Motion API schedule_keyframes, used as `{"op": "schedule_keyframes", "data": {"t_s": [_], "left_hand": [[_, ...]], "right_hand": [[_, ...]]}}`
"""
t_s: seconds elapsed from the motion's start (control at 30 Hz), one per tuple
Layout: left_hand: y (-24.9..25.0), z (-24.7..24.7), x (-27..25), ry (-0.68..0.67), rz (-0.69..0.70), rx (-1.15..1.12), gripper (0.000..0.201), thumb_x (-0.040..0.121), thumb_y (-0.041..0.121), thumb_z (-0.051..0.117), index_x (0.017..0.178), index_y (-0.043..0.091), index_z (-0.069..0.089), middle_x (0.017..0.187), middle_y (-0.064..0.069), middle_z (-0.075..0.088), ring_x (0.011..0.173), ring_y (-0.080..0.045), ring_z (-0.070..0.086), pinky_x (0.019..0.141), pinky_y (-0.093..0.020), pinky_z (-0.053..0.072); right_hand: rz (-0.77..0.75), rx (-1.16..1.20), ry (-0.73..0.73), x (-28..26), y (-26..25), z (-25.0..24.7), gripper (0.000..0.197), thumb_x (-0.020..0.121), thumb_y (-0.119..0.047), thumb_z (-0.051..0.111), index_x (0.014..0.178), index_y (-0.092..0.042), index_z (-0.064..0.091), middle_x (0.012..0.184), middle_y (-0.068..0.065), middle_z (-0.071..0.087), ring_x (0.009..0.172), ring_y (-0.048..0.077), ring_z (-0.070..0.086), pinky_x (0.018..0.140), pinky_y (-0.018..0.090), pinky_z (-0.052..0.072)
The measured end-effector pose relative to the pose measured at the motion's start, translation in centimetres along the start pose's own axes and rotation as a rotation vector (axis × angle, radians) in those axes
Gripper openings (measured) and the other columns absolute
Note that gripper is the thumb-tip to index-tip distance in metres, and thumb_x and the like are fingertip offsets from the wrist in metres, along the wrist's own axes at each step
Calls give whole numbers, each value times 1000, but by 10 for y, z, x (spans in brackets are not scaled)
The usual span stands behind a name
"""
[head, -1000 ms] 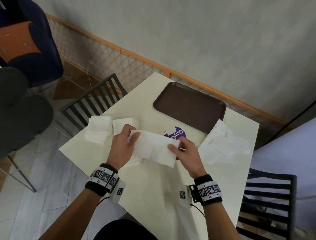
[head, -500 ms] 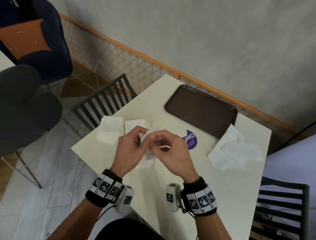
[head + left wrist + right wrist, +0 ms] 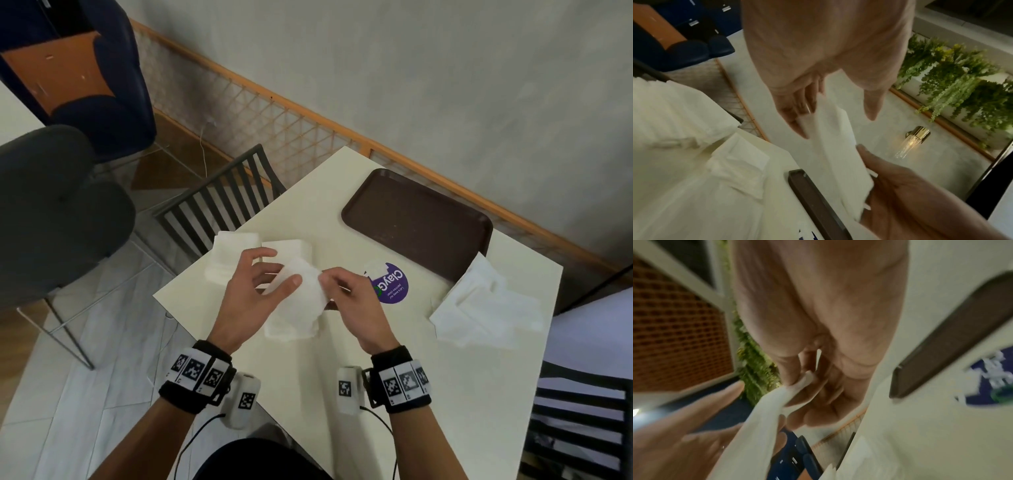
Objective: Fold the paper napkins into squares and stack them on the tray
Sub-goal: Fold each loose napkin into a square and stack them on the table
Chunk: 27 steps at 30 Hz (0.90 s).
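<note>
Both hands meet over the near part of the table (image 3: 342,394), w/ the napkin (image 3: 301,308) held between them, lifted off the top, hanging roughly upright; left hand (image 3: 251,301) has fingers mostly straight and spread, thumb laid on the napkin's near face, fingers behind it; right hand (image 3: 356,308) pinches the napkin's upper right edge btwn thumb and fingertips; long axis runs top to bottom, so the next fold prob. brings the lower end up to the pinched top; both hands about equally near.

Further back: two folded napkins (image 3: 233,260) on the table just left of the hands; loose unfolded pile (image 3: 486,311) to the right; purple sticker (image 3: 390,284); tray (image 3: 418,222) beyond it, far-right of the hands, nothing on it yet; right hand nearer for placing.
</note>
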<state>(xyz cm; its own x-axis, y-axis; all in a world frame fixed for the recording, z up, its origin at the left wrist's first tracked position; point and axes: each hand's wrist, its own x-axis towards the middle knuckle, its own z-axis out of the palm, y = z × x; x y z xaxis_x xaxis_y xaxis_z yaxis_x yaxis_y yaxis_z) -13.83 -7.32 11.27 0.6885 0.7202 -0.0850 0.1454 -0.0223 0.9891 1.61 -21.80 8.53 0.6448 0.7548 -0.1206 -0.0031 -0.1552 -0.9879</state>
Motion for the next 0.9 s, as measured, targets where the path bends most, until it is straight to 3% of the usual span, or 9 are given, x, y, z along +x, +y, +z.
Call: {"op": "schedule_keyframes", "data": {"t_s": [0.07, 0.17, 0.27, 0.4, 0.5, 0.57, 0.7, 0.77, 0.9], "left_hand": [[-3, -1, 7, -74, 5, 63, 41, 92, 39, 84, 127, 33, 63, 106, 5, 80, 100, -10, 74, 91, -28, 55], [-11, 0, 16, -80, 56, 131, 9, 100, 33, 76, 100, 24, 76, 94, 7, 78, 82, -7, 68, 83, -32, 52], [-24, 4, 16, -45, 83, 159, 15, 102, 28, 74, 91, 19, 72, 83, 12, 73, 72, -3, 62, 75, -21, 48], [-40, 7, 14, 50, 107, 281, 17, 104, 29, 70, 92, 18, 66, 76, 16, 66, 66, -6, 53, 65, -13, 40], [-50, 4, 17, 122, 67, 308, 23, 104, 35, 69, 89, 19, 61, 78, 0, 66, 68, -10, 52, 64, -15, 41], [-53, 4, 19, 146, 48, 327, 29, 103, 36, 71, 86, 17, 56, 71, -5, 58, 62, -9, 47, 60, -16, 39], [-68, 6, 37, 190, 34, 370, 36, 100, 34, 76, 88, 14, 48, 62, -3, 47, 54, -12, 42, 54, -20, 40], [-83, 7, 43, 168, 51, 478, 31, 100, 28, 76, 100, 16, 47, 71, -1, 57, 65, -21, 56, 62, -33, 51], [-114, 18, 37, 67, 138, 830, 34, 92, 10, 79, 121, 15, 61, 119, -10, 60, 101, -36, 57, 85, -52, 56]], "right_hand": [[-40, -181, -113, 5, 0, 0, 25, 114, -31, 59, 99, -20, 76, 91, -2, 76, 82, 12, 66, 79, 37, 60], [-68, -301, -120, 14, -1, 3, 28, 114, -35, 57, 92, -28, 72, 82, -11, 69, 76, 7, 58, 73, 31, 46], [-34, -285, -80, 16, -1, 12, 29, 113, -46, 58, 93, -29, 71, 84, -9, 72, 75, 7, 59, 73, 29, 47], [-59, -370, -76, 12, 11, 24, 32, 112, -44, 61, 85, -28, 64, 61, -13, 49, 58, 7, 41, 58, 21, 33], [7, -260, 83, 11, 28, 23, 37, 111, -43, 61, 78, -30, 53, 66, -9, 54, 63, 7, 46, 66, 30, 44], [84, -162, 86, 7, 35, 27, 23, 107, -44, 67, 95, -30, 54, 77, 1, 65, 67, 15, 57, 67, 42, 53], [76, -205, 56, 3, 47, 33, 34, 100, -22, 74, 114, -28, 44, 76, 8, 71, 63, 23, 62, 65, 36, 57], [101, -269, 96, 10, 61, 36, 27, 102, -13, 66, 110, -26, 44, 64, 2, 66, 54, 13, 55, 59, 26, 50], [218, -398, 56, 21, 84, 43, 15, 104, -9, 55, 109, -16, 43, 76, 13, 67, 59, 20, 55, 52, 35, 54]]}}
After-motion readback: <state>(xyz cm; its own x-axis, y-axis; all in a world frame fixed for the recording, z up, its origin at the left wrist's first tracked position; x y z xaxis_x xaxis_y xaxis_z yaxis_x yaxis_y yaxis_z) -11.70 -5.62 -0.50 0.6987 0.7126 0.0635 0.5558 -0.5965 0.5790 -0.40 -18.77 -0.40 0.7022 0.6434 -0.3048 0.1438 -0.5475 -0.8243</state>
